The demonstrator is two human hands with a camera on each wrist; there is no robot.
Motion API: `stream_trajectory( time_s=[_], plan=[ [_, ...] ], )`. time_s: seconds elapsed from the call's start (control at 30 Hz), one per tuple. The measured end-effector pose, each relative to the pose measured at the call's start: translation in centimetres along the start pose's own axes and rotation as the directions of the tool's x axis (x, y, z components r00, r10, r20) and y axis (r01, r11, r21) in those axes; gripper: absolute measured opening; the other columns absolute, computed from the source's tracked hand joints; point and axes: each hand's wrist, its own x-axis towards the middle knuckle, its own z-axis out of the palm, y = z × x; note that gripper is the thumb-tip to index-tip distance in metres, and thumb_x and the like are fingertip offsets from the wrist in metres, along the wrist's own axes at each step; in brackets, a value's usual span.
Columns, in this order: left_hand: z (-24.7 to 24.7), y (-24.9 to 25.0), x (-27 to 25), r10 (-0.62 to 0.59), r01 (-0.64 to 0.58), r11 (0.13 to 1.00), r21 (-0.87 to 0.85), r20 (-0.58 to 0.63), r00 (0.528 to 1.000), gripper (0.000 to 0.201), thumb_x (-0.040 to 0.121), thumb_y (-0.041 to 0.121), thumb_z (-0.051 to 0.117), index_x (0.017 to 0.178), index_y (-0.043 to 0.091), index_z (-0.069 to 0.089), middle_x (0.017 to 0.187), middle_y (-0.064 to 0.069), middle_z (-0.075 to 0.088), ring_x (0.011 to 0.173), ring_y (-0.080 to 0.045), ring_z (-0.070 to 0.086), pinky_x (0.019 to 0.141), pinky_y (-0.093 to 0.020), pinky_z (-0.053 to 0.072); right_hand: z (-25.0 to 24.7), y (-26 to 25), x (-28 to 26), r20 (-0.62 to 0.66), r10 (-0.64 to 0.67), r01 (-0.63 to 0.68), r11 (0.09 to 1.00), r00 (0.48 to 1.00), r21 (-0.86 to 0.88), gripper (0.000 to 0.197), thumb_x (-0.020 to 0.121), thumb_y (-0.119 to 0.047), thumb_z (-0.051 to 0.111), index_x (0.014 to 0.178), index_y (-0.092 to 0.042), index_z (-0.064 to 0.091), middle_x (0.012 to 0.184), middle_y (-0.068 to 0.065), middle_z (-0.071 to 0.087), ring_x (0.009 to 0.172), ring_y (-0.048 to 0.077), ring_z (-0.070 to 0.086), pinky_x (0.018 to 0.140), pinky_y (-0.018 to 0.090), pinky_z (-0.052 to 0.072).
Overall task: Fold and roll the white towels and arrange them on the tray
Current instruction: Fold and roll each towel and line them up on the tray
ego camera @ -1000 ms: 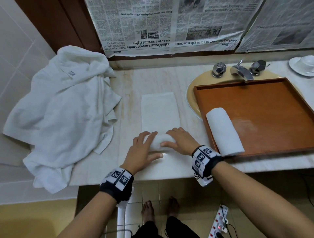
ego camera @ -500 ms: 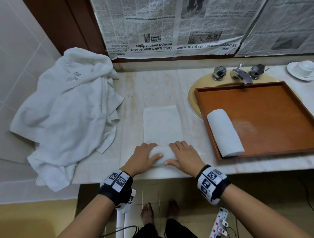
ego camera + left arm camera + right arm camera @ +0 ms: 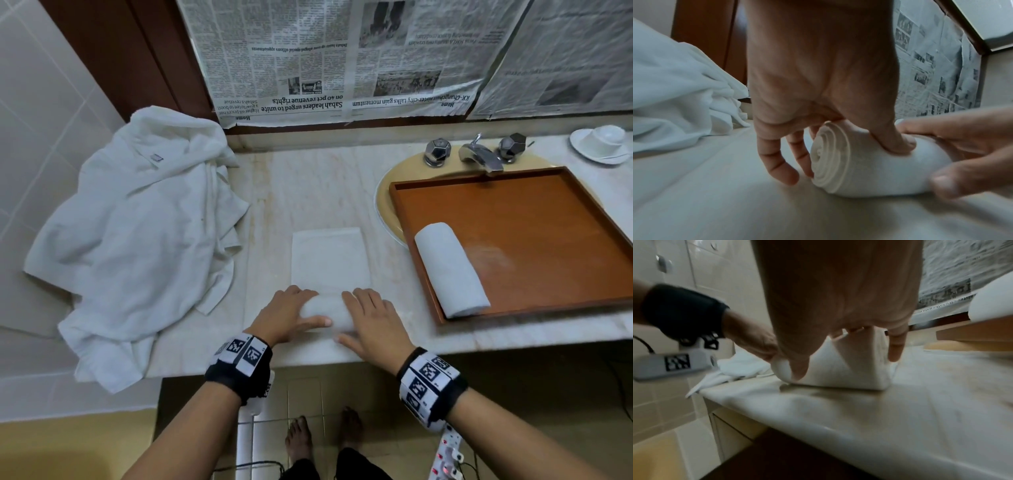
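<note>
while one roll point(image 3: 451, 269) already lies on the tray point(image 3: 548, 219), both the left hand point(image 3: 287, 317) and right hand point(image 3: 371, 320) curl round a half-rolled towel point(image 3: 330, 263) on the counter point(image 3: 308, 185), with a heap point(image 3: 137, 233) still unfolded.

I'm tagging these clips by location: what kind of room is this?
Most likely a bathroom, perhaps a hotel's: a chrome faucet stands over a beige basin set in a pale marble counter, with tiled walls beside it.
</note>
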Motion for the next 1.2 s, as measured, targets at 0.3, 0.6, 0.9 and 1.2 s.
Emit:
stream_trajectory(
  time_s=[0.3, 0.6, 0.9, 1.2],
  plan=[
    [2.5, 1.0, -2.2, 0.050, -0.041, 0.998, 0.051, -0.203, 0.978, 0.082, 0.080, 0.066, 0.066, 0.148, 0.036, 0.033, 0.145, 0.005, 0.036, 0.126, -0.024, 0.036, 0.096, -0.041, 0.045, -3.4, 3.1, 4.5, 0.455, -0.065, -0.181, 0.860, 0.888, 0.477, 0.053, 0.083, -0.056, 0.071, 0.112, -0.014, 0.059, 0.109, 0.002, 0.060, 0.099, 0.021, 0.054, 0.086, 0.035, 0.042],
    [-1.0, 1.3, 0.5, 0.017, -0.020, 1.000, 0.017, 0.178, 0.984, 0.078, 0.066, 0.078, 0.067, 0.123, 0.027, 0.057, 0.113, 0.001, 0.059, 0.104, -0.023, 0.058, 0.090, -0.040, 0.049, -1.5, 0.6, 0.1, 0.136, 0.026, -0.026, 1.000, 0.990, 0.002, 0.082, 0.082, -0.068, 0.057, 0.143, -0.017, 0.038, 0.137, 0.005, 0.046, 0.122, 0.027, 0.045, 0.094, 0.042, 0.043],
    [2.6, 1.0, -2.4, 0.110, -0.060, 0.979, 0.195, -0.256, 0.960, 0.088, 0.076, 0.075, 0.060, 0.149, 0.039, 0.029, 0.144, 0.007, 0.029, 0.123, -0.025, 0.038, 0.093, -0.040, 0.046, -3.4, 2.9, 4.8, 0.516, -0.038, -0.189, 0.906, 0.856, 0.379, 0.059, 0.080, -0.055, 0.072, 0.121, -0.016, 0.056, 0.119, 0.004, 0.059, 0.105, 0.021, 0.052, 0.086, 0.032, 0.041],
    [-0.1, 0.1, 0.8, -0.005, 0.005, 1.000, -0.001, 0.016, 1.000, 0.099, 0.061, 0.096, 0.047, 0.140, 0.038, 0.043, 0.131, 0.001, 0.048, 0.123, -0.025, 0.046, 0.103, -0.044, 0.042, -1.4, 0.9, 0.9, 0.050, 0.009, -0.011, 0.999, 0.999, 0.043, 0.081, 0.080, -0.062, 0.064, 0.142, -0.015, 0.042, 0.133, 0.007, 0.050, 0.120, 0.029, 0.049, 0.092, 0.042, 0.045]
  ],
)
